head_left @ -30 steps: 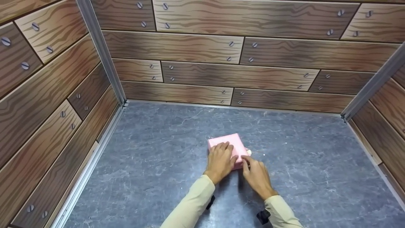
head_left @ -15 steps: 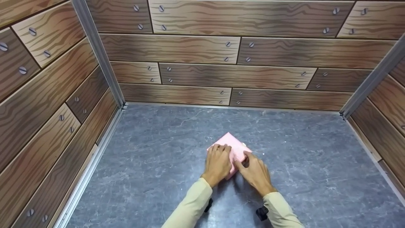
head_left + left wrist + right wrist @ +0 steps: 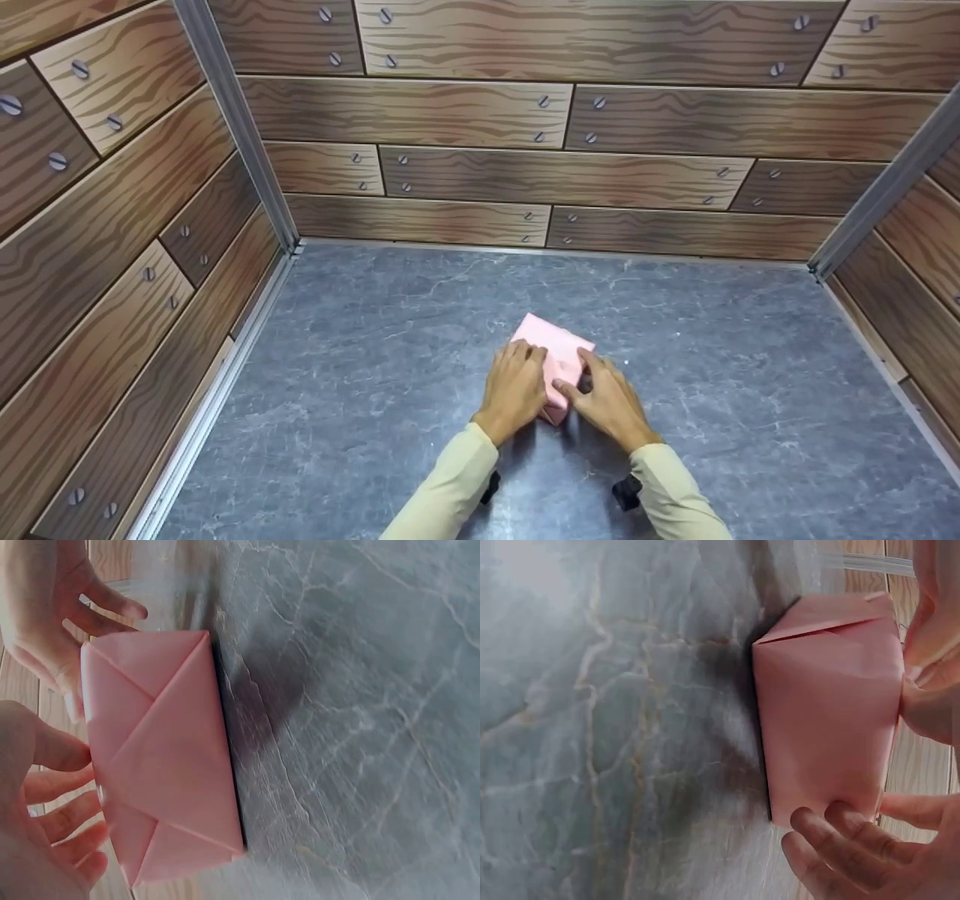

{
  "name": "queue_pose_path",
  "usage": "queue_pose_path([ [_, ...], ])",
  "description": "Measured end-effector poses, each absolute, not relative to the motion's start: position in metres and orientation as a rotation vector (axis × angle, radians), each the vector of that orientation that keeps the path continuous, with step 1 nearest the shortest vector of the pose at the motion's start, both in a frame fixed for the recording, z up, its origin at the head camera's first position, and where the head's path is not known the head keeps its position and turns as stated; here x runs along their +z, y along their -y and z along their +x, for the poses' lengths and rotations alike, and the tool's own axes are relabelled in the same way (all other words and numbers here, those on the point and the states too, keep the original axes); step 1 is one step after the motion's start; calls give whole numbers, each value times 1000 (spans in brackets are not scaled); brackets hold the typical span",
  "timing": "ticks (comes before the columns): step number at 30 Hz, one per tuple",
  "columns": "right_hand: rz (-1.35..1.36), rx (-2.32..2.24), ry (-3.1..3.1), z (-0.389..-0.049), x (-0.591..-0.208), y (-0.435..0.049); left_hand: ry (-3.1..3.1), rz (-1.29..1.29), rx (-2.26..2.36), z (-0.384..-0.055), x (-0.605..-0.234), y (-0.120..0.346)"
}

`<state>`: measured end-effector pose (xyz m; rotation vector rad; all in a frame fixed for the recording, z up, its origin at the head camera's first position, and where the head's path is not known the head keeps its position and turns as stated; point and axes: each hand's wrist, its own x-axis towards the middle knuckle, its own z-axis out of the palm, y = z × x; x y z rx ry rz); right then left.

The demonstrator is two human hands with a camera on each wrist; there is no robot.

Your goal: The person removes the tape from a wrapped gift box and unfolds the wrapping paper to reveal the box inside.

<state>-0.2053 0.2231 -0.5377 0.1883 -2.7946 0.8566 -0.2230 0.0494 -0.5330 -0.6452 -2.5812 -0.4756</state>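
A small box wrapped in pink paper [image 3: 551, 337] lies on the grey marbled floor, turned at an angle to the walls. My left hand [image 3: 513, 386] rests over its top left side with the fingers lightly bent. On the near right, my right hand [image 3: 611, 405] pinches the box, thumb on top and fingers down the side. Diagonal folds mark one end of the pink box [image 3: 165, 742] in the left wrist view. The right wrist view has the right fingertips [image 3: 840, 832] against its side, and a flap stands slightly apart near the far corner.
Wood-plank-patterned walls [image 3: 465, 172] enclose the floor [image 3: 375, 337] at the back and both sides, with grey metal posts [image 3: 240, 127] in the corners. Tiny white specks lie on the floor right of the box.
Under both hands the box has turned counterclockwise as seen from above. My right thumb has moved onto its top. A small whitish bit at its right edge has gone out of sight.
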Motion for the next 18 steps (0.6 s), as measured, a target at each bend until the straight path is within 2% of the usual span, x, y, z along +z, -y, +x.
queue_pose_path([
  [11, 282, 1152, 2768, -218, -537, -230, 2588, -717, -541, -226, -533, -34],
  [18, 368, 1179, 2784, -223, -535, -232, 2700, -798, -532, -227, -533, -27],
])
